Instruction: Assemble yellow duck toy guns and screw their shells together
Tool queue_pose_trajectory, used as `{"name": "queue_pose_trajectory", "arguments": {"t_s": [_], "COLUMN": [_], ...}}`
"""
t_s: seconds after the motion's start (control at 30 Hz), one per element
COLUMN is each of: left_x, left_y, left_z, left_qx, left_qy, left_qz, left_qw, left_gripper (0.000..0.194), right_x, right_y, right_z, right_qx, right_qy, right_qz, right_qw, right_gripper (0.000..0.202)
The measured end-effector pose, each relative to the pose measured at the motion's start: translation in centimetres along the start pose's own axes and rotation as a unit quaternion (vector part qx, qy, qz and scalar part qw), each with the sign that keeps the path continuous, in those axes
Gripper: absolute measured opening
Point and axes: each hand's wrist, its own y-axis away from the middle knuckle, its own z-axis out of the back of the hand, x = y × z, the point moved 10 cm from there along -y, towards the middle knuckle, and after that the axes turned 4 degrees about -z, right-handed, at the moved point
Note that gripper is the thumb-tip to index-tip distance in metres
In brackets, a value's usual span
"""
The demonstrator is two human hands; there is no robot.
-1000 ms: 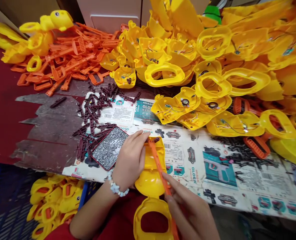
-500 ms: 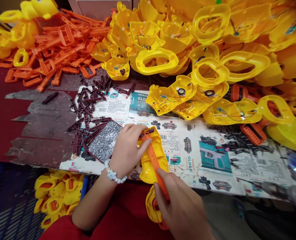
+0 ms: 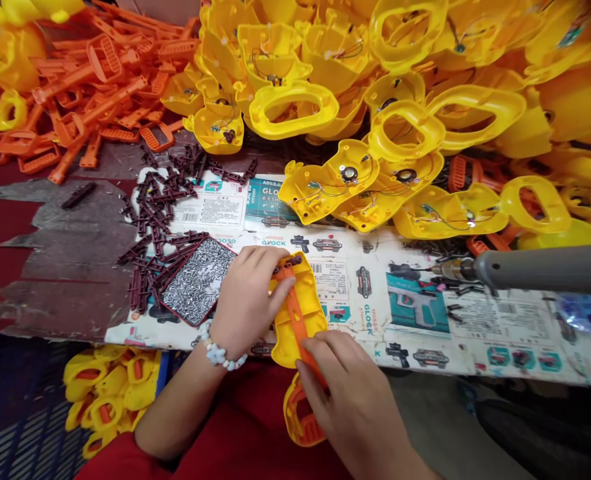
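A yellow plastic shell lies open side up at the front edge of the table, its looped end hanging past the edge. Along it runs an orange handle piece, with a dark maroon piece across its top end. My left hand, with a beaded bracelet at the wrist, grips the upper left of the shell, thumb over the orange piece. Lower down, my right hand has its fingers closed round the orange handle piece.
A tray of small metal screws sits left of my left hand beside scattered maroon pieces. Behind are piles of orange handles and yellow shells. An electric screwdriver is at the right; filled yellow pieces lie lower left.
The electric screwdriver has come up from the lower right to above the table. The view has shifted slightly, while both hands keep about the same hold.
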Motion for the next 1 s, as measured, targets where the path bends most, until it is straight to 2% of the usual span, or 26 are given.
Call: {"name": "queue_pose_trajectory", "arguments": {"t_s": [0.07,0.13,0.23,0.37,0.43,0.53,0.67,0.77,0.87,1.0], "left_x": [0.2,0.6,1.1,0.9,0.7,0.5,0.7,0.8,0.7,0.7], "left_y": [0.1,0.2,0.3,0.3,0.3,0.3,0.5,0.6,0.7,0.7], "left_z": [0.0,0.0,0.0,0.1,0.1,0.2,0.2,0.2,0.1,0.0], "left_qx": [0.003,-0.002,-0.016,-0.025,-0.023,-0.022,-0.024,-0.031,-0.033,-0.031], "left_qy": [0.005,0.016,0.027,0.026,0.024,0.023,0.029,0.035,0.037,0.030], "left_qz": [0.001,0.007,0.006,-0.007,-0.008,-0.006,0.010,0.019,0.024,0.034], "left_qw": [1.000,1.000,0.999,0.999,0.999,0.999,0.999,0.999,0.998,0.998], "left_gripper": [0.024,0.023,0.023,0.023,0.023,0.022,0.021,0.022,0.021,0.016], "right_x": [-0.9,-2.6,-7.2,-13.8,-15.9,-17.3,-17.8,-17.0,-13.7,-6.4], "right_y": [-0.6,-1.4,-2.3,-2.3,-2.5,-3.8,-6.1,-6.8,-6.5,-5.5], "right_z": [0.2,1.2,3.8,7.3,8.4,8.7,8.1,8.2,7.7,4.6], "right_qx": [0.008,-0.021,-0.100,-0.169,-0.183,-0.163,-0.124,-0.134,-0.141,-0.054], "right_qy": [-0.016,0.003,0.095,0.195,0.229,0.263,0.288,0.275,0.210,0.045], "right_qz": [-0.018,-0.035,-0.080,-0.140,-0.152,-0.140,-0.114,-0.099,-0.060,0.031], "right_qw": [1.000,0.999,0.987,0.956,0.944,0.941,0.943,0.947,0.966,0.997], "right_gripper": [0.024,0.024,0.022,0.023,0.022,0.021,0.020,0.020,0.025,0.014]}}
